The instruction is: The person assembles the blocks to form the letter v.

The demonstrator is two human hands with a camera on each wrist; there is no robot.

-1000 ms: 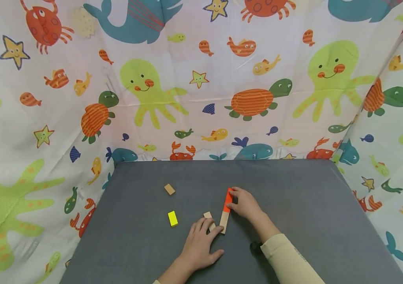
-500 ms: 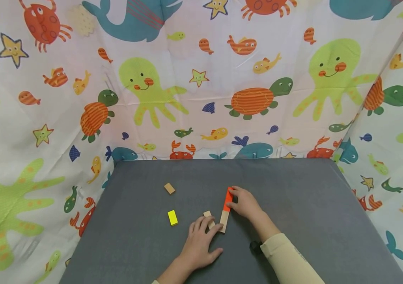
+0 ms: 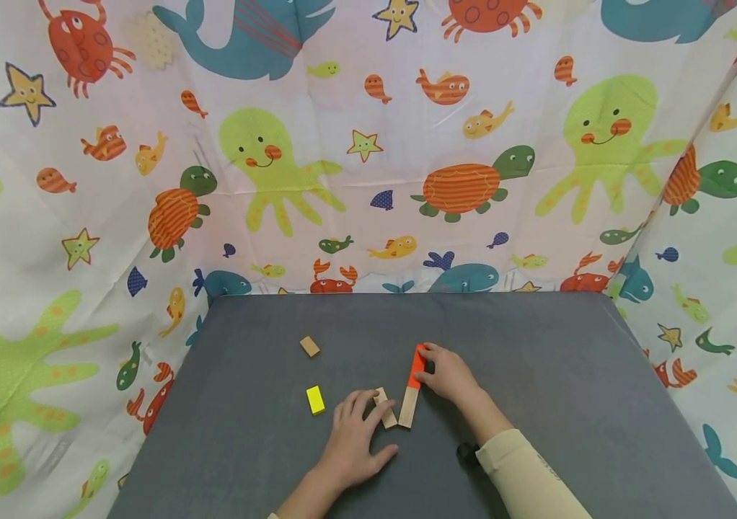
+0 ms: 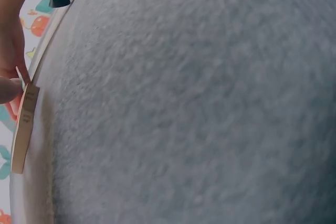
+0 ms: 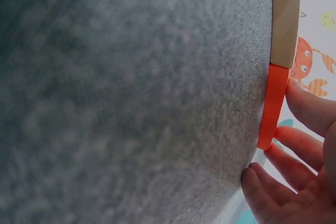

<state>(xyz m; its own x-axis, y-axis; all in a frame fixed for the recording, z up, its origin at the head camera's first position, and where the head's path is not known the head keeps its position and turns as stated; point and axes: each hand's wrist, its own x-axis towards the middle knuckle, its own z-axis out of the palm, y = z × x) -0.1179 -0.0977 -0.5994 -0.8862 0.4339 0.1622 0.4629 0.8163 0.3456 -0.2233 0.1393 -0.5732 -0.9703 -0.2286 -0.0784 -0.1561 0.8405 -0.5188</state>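
Observation:
In the head view, my right hand (image 3: 449, 373) holds an orange block (image 3: 417, 366), its index finger at the far end and its thumb at the near right side. End to end with that block lies a plain wooden block (image 3: 409, 408). My left hand (image 3: 350, 440) lies over a second plain wooden block (image 3: 387, 416), which slants toward the first row. Its index finger crosses this block, and its thumb is spread away from it. The right wrist view shows the orange block (image 5: 273, 106) against the right fingers (image 5: 299, 148). At the left wrist view's edge is a wooden block (image 4: 23, 129).
A yellow block (image 3: 315, 400) lies left of my left hand. Farther back is a small wooden block (image 3: 309, 346). A black object (image 3: 468, 454) sits by my right sleeve. A printed curtain (image 3: 355, 144) hangs behind the grey table (image 3: 537, 346).
My left hand has drawn back to the left, its index finger off the block in the row. More of the slanted wooden block shows. The right hand stays at the orange block.

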